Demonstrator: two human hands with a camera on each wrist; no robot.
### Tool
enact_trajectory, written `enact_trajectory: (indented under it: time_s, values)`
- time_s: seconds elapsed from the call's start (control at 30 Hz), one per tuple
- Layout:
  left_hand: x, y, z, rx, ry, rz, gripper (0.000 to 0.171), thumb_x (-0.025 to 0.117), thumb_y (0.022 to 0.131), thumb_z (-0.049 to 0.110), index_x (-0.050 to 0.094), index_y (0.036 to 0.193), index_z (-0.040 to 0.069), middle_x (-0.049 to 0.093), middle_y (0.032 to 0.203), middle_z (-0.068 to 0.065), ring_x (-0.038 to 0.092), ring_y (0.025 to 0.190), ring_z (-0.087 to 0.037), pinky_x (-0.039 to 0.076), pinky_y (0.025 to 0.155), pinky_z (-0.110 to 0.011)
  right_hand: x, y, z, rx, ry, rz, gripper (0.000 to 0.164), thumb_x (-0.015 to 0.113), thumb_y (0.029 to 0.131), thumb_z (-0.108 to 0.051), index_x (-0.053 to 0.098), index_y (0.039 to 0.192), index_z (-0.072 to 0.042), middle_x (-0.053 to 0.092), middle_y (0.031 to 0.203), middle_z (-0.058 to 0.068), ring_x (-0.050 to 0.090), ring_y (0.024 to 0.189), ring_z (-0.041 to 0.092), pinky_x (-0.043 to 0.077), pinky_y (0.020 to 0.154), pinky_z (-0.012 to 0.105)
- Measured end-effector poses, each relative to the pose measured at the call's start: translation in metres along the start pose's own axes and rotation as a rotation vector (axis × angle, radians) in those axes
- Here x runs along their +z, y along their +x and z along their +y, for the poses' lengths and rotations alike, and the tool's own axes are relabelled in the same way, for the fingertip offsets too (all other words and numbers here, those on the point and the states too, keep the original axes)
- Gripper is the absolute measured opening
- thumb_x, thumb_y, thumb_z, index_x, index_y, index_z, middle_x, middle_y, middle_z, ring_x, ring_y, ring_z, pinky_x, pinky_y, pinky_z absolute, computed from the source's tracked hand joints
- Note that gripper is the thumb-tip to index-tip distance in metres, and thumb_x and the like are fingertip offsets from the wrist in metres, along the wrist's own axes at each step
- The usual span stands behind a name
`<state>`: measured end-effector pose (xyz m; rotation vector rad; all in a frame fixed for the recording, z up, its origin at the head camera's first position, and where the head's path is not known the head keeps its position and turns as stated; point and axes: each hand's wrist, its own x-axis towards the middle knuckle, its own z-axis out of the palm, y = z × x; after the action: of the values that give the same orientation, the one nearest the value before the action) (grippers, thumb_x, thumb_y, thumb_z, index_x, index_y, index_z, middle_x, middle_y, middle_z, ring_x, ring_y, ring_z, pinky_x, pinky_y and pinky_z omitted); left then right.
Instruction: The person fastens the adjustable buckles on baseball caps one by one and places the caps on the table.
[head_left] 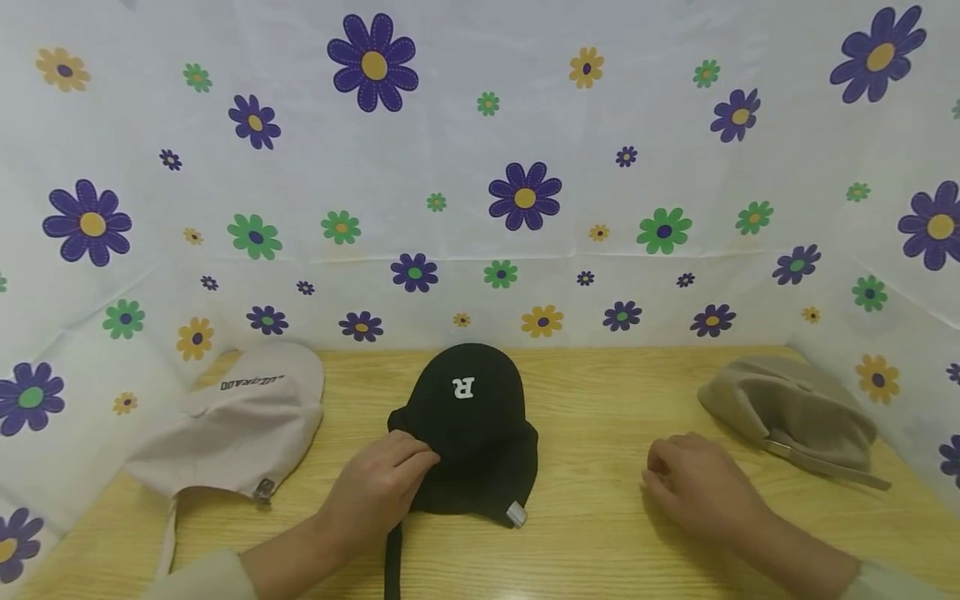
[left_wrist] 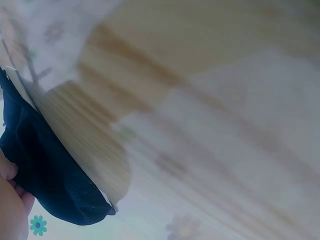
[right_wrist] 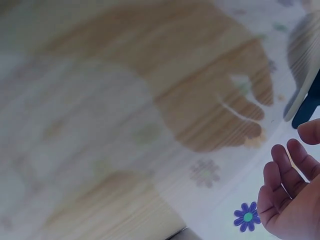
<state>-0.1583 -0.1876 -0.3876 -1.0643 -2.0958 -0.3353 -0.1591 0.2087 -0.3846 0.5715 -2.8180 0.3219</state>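
Note:
A black cap (head_left: 480, 442) with a white letter R lies on the middle of the wooden table, a metal clip at its lower right edge and a strap trailing toward the front. At its left side my left hand (head_left: 378, 479) pinches the cap's edge; in the left wrist view, fingers (left_wrist: 26, 201) meet the dark cloth (left_wrist: 45, 160). My right hand (head_left: 697, 487) stays over the table between the black cap and a khaki cap (head_left: 795, 412), its fingers loosely curled around nothing. The right wrist view shows this hand (right_wrist: 295, 195) with an uncovered palm.
A pale beige cap (head_left: 247, 433) with dark lettering lies on the left, its strap hanging toward the front. White cloth (head_left: 442, 150) printed with flowers encloses the back and both sides of the wooden table (head_left: 600, 533).

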Motion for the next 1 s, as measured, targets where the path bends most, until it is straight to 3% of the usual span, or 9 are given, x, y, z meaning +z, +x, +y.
enact_trajectory:
  time_s: [0.3, 0.53, 0.77, 1.0]
  values:
    - [0.008, 0.005, 0.007, 0.027, -0.031, -0.008, 0.013, 0.070, 0.084, -0.004, 0.072, 0.092, 0.007, 0.068, 0.087, -0.003, 0.062, 0.079, -0.014, 0.055, 0.073, -0.024, 0.005, 0.004, -0.015, -0.121, -0.062, 0.055, 0.018, 0.073, 0.084, -0.019, 0.058, 0.074, -0.025, 0.049, 0.069, -0.016, 0.044, 0.069, 0.004, 0.040, 0.064, 0.027]
    - [0.013, 0.013, 0.014, 0.055, -0.026, -0.001, 0.021, 0.074, 0.076, -0.008, 0.073, 0.091, 0.007, 0.068, 0.088, -0.001, 0.061, 0.079, -0.014, 0.054, 0.073, -0.023, 0.008, 0.005, -0.023, -0.128, -0.081, 0.043, 0.018, 0.072, 0.084, -0.020, 0.058, 0.073, -0.025, 0.049, 0.070, -0.015, 0.045, 0.070, 0.006, 0.038, 0.064, 0.026]
    - [0.020, 0.021, 0.022, 0.073, -0.027, -0.004, 0.014, 0.069, 0.084, -0.005, 0.073, 0.089, 0.008, 0.069, 0.088, -0.001, 0.061, 0.079, -0.013, 0.054, 0.075, -0.022, 0.009, 0.006, -0.033, -0.140, -0.071, 0.023, 0.019, 0.072, 0.084, -0.021, 0.057, 0.073, -0.025, 0.046, 0.069, -0.016, 0.043, 0.071, 0.005, 0.038, 0.065, 0.027]
    - [0.029, 0.032, 0.030, 0.098, -0.033, 0.016, 0.015, 0.069, 0.084, -0.005, 0.073, 0.090, 0.008, 0.069, 0.087, 0.000, 0.062, 0.079, -0.013, 0.054, 0.075, -0.021, 0.013, 0.007, -0.039, -0.210, -0.082, 0.106, 0.022, 0.073, 0.081, -0.021, 0.054, 0.071, -0.025, 0.043, 0.068, -0.016, 0.040, 0.068, 0.006, 0.036, 0.064, 0.026]
